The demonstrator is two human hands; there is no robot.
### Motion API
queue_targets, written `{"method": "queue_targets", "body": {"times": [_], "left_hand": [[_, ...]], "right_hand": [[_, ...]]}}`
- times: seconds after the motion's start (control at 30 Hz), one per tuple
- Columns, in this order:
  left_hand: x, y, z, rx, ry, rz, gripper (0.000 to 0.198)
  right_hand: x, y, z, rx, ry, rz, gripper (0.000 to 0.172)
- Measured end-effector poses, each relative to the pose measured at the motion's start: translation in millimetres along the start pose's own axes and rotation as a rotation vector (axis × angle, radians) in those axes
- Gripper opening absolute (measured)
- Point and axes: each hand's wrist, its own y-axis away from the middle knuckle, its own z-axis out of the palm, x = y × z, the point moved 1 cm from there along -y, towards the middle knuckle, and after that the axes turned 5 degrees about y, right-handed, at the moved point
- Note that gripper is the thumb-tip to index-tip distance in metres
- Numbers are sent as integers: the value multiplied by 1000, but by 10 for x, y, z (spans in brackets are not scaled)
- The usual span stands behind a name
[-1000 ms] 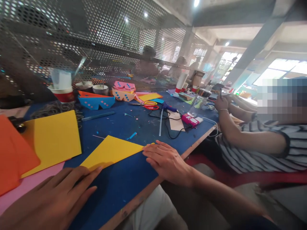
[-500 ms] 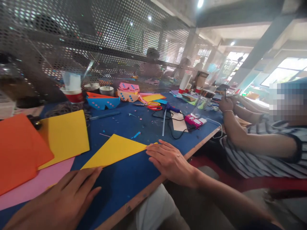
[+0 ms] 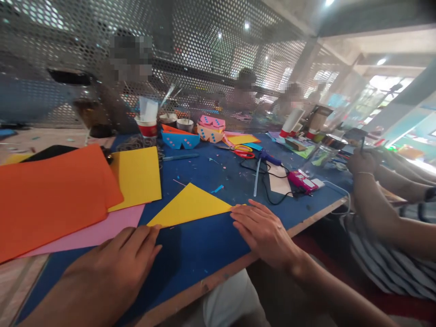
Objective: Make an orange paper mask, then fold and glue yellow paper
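Observation:
A yellow sheet of paper folded into a triangle lies flat on the blue table top. At its left corner, the fingertips of my left hand rest on the edge, fingers stretched out. My right hand lies flat over the right corner, fingers extended and covering that tip. Neither hand is wrapped round anything. Left of the triangle, orange sheets overlap a yellow sheet and a pink sheet.
Behind stand a blue paper mask, a red-and-white cup and red-handled scissors. A glue gun and pink power box with cables lie farther right. A co-worker's arm is at the right.
The view has turned left, so the scene sits farther right in the picture. My left hand's fingertips have come onto the triangle's left corner; the right hand stays at the right corner.

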Motion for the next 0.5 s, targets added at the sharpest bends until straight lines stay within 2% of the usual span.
{"method": "queue_targets", "body": {"times": [0.17, 0.27, 0.37, 0.5], "left_hand": [[-70, -207, -154, -74, 4, -12, 46], [-153, -303, -143, -29, 86, -28, 55], [-241, -320, -91, 58, 232, -92, 54], [-299, -304, -65, 49, 320, -124, 52]], "right_hand": [[29, -127, 5, -34, 58, -33, 25], [53, -232, 43, -54, 128, -59, 22], [91, -303, 85, -42, 137, -66, 19], [144, -320, 121, -33, 59, -69, 16]]}}
